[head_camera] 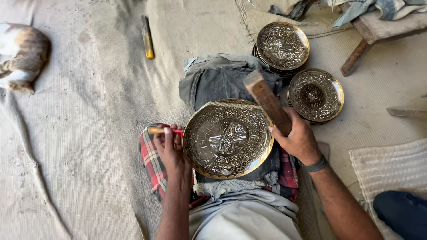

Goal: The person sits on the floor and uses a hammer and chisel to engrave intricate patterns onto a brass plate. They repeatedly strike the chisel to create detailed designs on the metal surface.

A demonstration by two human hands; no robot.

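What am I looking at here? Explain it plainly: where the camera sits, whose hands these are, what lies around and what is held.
There is only one picture, taken by a camera worn on a person's head, looking down at their own two bare hands. No machine is involved.

The left hand grips a thin tool with a red and pale handle, held at the left edge of a round engraved metal plate. The plate rests on folded dark cloth over a red checked cloth on the person's lap. The right hand holds a wooden block-shaped mallet, raised beside the plate.

Around them on the cloth-covered floor: a stack of similar plates, another plate stack beside it, a yellow-handled tool, a wooden stool leg, and a cat at the upper left.
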